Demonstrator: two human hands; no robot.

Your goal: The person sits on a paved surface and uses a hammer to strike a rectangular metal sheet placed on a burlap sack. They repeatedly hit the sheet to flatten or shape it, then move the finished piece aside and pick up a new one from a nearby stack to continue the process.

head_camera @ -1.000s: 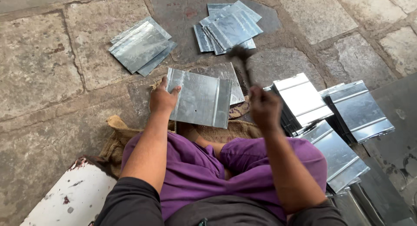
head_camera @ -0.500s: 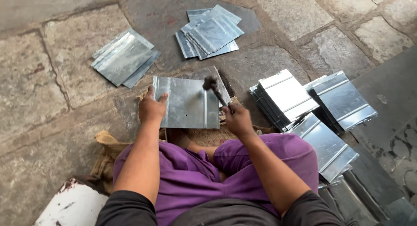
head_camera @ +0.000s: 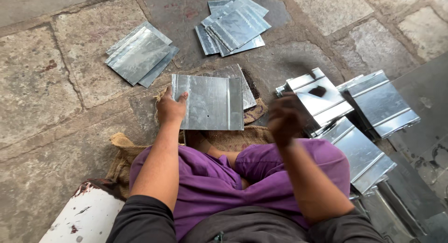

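A flat galvanised metal sheet (head_camera: 210, 103) with a folded strip along its right side lies on the stone floor in front of my crossed legs in purple trousers. My left hand (head_camera: 171, 107) grips its left edge, thumb on top. My right hand (head_camera: 284, 119) is blurred with motion, lifted just right of the sheet, fingers closed around a hammer. The hammer's dark head (head_camera: 318, 90) shows as a smear over the ribbed panels. A second sheet (head_camera: 242, 82) pokes out from under the first.
Piles of flat metal sheets lie at the upper left (head_camera: 139, 53) and top centre (head_camera: 235, 26). Ribbed folded panels (head_camera: 380, 103) are stacked to my right. A burlap sack (head_camera: 122, 154) lies under me. A white chipped object (head_camera: 84, 219) sits at the lower left.
The hammer was raised, then came down on the sheet's right fold, and has now swung up and to the right. My left hand kept holding the sheet's left edge.
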